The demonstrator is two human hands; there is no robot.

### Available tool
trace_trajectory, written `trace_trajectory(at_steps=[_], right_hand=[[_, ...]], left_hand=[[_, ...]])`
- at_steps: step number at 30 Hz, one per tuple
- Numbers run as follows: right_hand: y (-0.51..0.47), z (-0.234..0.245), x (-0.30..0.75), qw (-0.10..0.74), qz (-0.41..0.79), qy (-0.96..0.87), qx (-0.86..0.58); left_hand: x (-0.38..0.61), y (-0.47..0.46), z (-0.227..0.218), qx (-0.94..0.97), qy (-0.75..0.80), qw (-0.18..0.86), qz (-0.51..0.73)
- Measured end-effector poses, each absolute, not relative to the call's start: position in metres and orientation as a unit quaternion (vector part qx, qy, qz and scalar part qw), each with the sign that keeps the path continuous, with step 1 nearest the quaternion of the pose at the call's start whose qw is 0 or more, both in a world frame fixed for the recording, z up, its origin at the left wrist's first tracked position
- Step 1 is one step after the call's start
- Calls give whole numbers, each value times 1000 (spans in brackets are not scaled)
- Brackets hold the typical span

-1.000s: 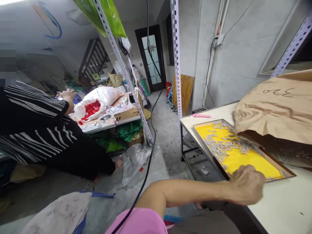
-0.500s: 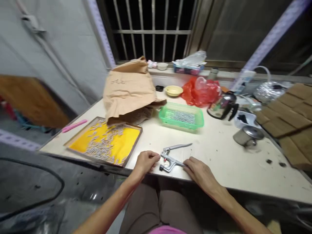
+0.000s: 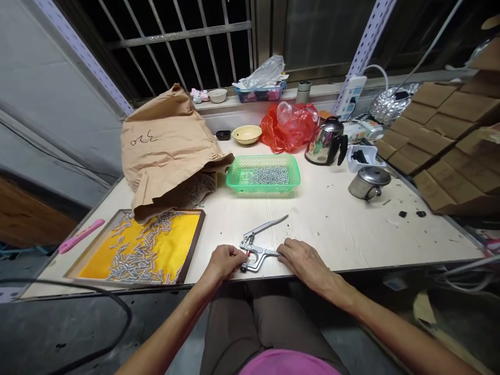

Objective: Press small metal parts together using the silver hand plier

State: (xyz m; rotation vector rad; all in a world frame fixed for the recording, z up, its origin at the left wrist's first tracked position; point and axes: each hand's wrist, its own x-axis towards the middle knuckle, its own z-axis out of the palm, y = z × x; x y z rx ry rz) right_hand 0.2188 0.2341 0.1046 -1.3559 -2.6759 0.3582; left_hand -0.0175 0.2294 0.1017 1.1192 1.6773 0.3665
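A pair of metal snap-fastener pliers (image 3: 262,253) lies near the table's front edge, its jaws to the left and its handles spread apart. My right hand (image 3: 303,261) has its fingers closed on the end of the lower handle. Beside the jaws, my left hand (image 3: 225,262) is closed in a pinch, fingertips close to a small red part. Whatever it pinches is hidden. To the left, a shallow yellow-lined tray (image 3: 194,237) holds small silvery metal pieces (image 3: 133,264). A green plastic basket (image 3: 231,179) beyond the pliers contains similar pieces.
A large brown paper bag (image 3: 164,148) overlaps the tray's back edge. A pink cutter (image 3: 82,235) lies left of it. Toward the back stand a yellow bowl (image 3: 247,135), red plastic bag (image 3: 289,127) and kettle (image 3: 326,143). A lidded metal cup (image 3: 369,183) and folded cardboard (image 3: 449,135) are right.
The view has swung to the right, and the picture is sharper. My left fingertips have come closer to the pliers' jaws. My right hand remains on the lower handle.
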Motion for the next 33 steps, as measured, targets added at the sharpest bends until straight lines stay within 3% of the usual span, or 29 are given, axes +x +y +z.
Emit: trace_trajectory(at_steps=[10, 19, 33], right_hand=[[246, 105, 229, 106, 134, -890, -423], [295, 109, 224, 27, 139, -921, -363], [290, 105, 229, 117, 114, -914, -372]], left_hand=[[-23, 239, 105, 500, 654, 565, 61], [-18, 241, 113, 536, 646, 543, 24], [-17, 239, 121, 508, 648, 567, 2]])
